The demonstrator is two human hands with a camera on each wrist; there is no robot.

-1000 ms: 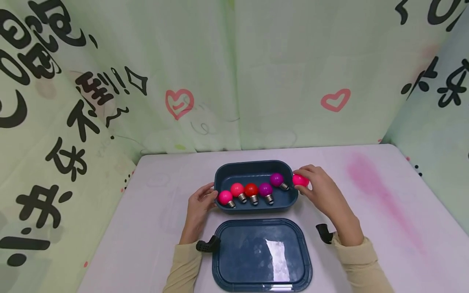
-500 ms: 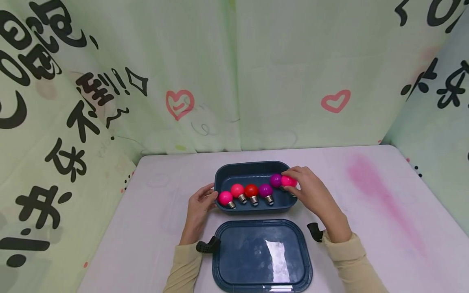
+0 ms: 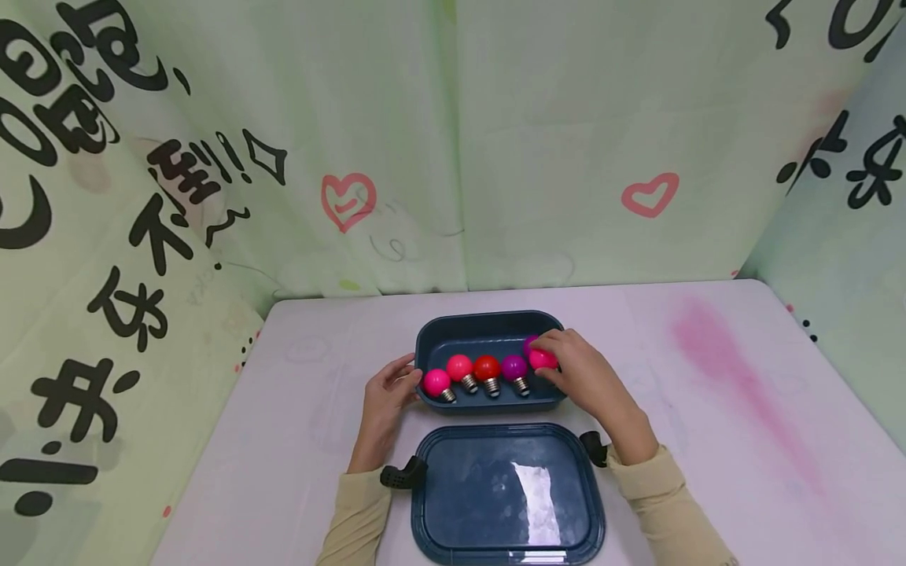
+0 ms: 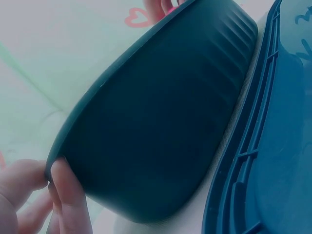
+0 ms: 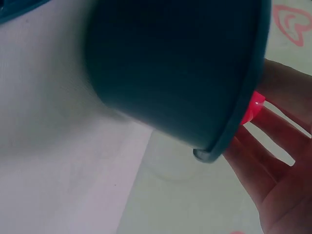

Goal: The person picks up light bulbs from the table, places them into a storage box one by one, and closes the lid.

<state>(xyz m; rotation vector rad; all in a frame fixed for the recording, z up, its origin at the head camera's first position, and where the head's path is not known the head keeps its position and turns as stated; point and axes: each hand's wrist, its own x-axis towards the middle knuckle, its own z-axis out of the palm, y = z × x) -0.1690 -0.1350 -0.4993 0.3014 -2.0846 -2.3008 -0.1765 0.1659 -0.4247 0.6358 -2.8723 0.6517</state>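
A dark blue plastic box (image 3: 467, 332) stands at the middle of the table. At its left end my left hand (image 3: 384, 399) pinches the rim; the left wrist view shows the thumb and fingers (image 4: 68, 183) on either side of the edge. My right hand (image 3: 583, 376) holds a pink light bulb (image 3: 543, 359) by its globe inside the right end of the box, and its screw base is hidden. Partly behind that bulb is a purple bulb (image 3: 529, 343). Along the box lie a pink bulb (image 3: 436, 382), a lighter pink one (image 3: 459, 366), a red one (image 3: 487, 367) and another purple one (image 3: 514, 366).
A matching dark blue lid (image 3: 488, 487) lies flat on the white table (image 3: 318, 440), just in front of the box. Behind the table hangs a pale green cloth (image 3: 538, 141) with hearts and black lettering. A pink smear (image 3: 736, 369) marks the table at right.
My right hand has carried the pink bulb leftward, from over the box's right rim down into it beside the purple bulb. The left hand stays on the left rim.
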